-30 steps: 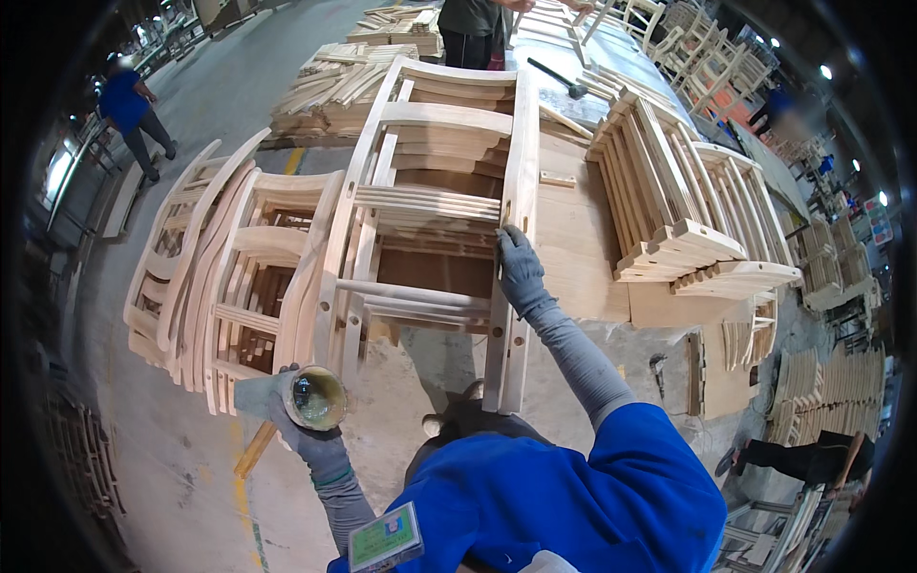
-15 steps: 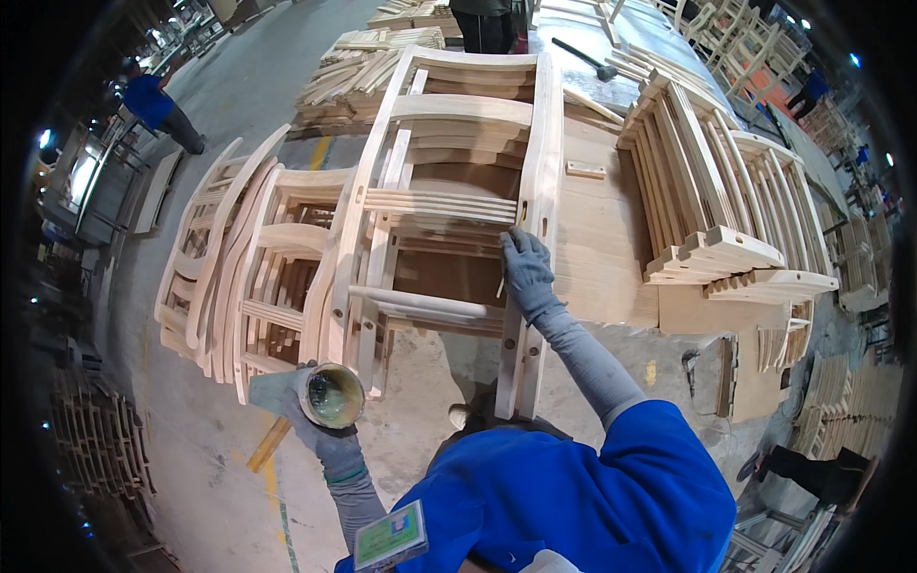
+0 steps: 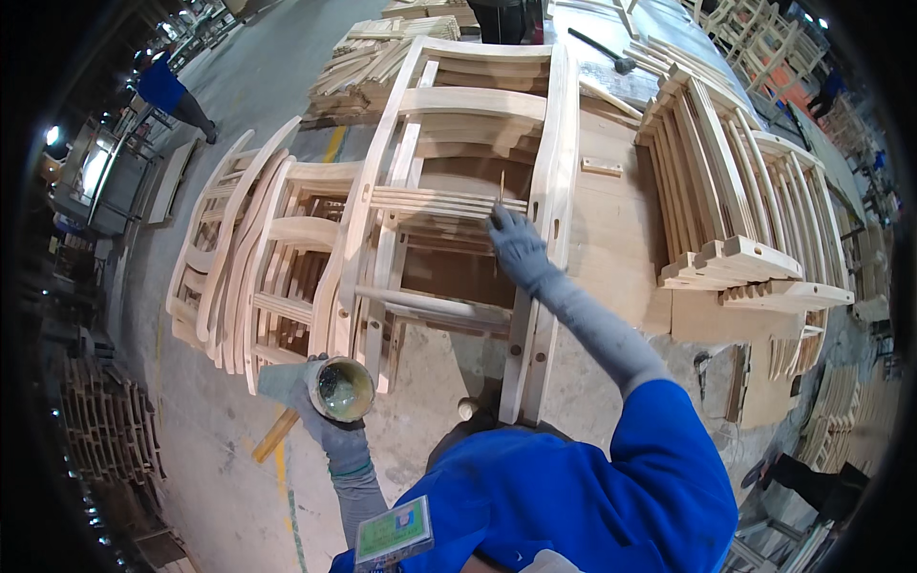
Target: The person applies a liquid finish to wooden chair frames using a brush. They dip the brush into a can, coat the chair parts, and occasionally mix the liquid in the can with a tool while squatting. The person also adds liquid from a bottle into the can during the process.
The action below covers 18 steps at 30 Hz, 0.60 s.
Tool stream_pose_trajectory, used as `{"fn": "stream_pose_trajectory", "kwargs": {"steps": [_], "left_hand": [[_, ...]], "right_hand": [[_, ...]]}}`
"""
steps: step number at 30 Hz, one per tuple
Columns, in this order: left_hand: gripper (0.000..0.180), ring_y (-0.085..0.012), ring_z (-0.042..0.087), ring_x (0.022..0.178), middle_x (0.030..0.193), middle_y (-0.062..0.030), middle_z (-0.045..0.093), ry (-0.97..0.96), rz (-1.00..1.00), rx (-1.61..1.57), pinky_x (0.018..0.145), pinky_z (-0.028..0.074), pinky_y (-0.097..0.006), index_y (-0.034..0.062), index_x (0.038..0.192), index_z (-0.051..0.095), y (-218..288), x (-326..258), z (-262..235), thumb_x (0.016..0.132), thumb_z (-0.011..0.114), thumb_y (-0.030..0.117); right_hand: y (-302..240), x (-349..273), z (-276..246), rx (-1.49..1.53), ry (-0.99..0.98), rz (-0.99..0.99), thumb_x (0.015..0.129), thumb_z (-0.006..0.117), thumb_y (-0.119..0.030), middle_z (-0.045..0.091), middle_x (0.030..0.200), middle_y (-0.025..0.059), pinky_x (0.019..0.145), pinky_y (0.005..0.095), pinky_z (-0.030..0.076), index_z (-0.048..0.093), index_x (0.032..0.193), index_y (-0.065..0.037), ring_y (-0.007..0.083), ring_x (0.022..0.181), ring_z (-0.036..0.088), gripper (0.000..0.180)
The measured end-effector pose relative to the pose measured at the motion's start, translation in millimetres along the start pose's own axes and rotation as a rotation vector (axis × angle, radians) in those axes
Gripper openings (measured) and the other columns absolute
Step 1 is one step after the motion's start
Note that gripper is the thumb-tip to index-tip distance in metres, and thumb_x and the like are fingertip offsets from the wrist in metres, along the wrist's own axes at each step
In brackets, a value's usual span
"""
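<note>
My left hand (image 3: 330, 439), in a grey glove, is closed round a cup (image 3: 365, 384) whose round mouth faces up. Greenish, glue-like stuff coats its inside. In my gloved right hand (image 3: 519, 250) a thin stick (image 3: 501, 183) points away from me, its tip over the thin slats (image 3: 439, 201) of a wooden chair-back frame (image 3: 413, 100). The fingers are pinched together near the slats' right end, beside the frame's right upright (image 3: 552, 191). Whether they touch the wood I cannot tell.
More chair frames (image 3: 277, 229) lean at the left. A stack of frames (image 3: 731, 191) lies on the board (image 3: 611, 220) at right, with a small wooden block (image 3: 602, 167). A black mallet (image 3: 623, 65) rests at the back. Another person (image 3: 162, 86) is far left.
My right hand has come off the right upright and shifted slightly left, towards the slats; the stick now points away from me. The left hand still holds the cup. The view has shifted slightly.
</note>
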<state>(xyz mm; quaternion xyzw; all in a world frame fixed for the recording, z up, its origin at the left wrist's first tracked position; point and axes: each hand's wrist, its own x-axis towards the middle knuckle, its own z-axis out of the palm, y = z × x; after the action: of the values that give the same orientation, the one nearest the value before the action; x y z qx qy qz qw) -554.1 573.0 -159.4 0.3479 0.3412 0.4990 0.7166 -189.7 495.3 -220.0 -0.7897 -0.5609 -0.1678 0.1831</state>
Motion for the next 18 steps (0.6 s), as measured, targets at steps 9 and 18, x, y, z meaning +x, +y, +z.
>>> {"fn": "stream_pose_trajectory", "kwargs": {"steps": [9, 18], "left_hand": [[0.047, -0.0229, 0.053, 0.109, 0.117, -0.0110, 0.056, -0.038, 0.052, -0.011, 0.095, 0.044, -0.036, 0.0020, 0.122, 0.047, 6, 6, 14, 0.093, 0.044, 0.039], [0.041, -0.0226, 0.054, 0.106, 0.113, -0.0139, 0.056, -0.094, -0.137, -0.199, 0.095, 0.044, -0.037, -0.0007, 0.120, 0.047, 23, 61, 11, 0.094, 0.042, 0.030]], "right_hand": [[13, 12, 18, -0.340, -0.081, -0.006, 0.074, 0.051, -0.013, 0.054, 0.088, 0.0100, 0.076, 0.0388, 0.038, 0.060, 0.096, -0.003, 0.0236, 0.088, 0.051, 0.025], [6, 16, 10, -0.346, -0.182, 0.114, 0.074, 0.053, -0.015, 0.055, 0.091, 0.0052, 0.077, 0.0381, 0.039, 0.058, 0.097, -0.010, 0.0220, 0.094, 0.051, 0.024]]}}
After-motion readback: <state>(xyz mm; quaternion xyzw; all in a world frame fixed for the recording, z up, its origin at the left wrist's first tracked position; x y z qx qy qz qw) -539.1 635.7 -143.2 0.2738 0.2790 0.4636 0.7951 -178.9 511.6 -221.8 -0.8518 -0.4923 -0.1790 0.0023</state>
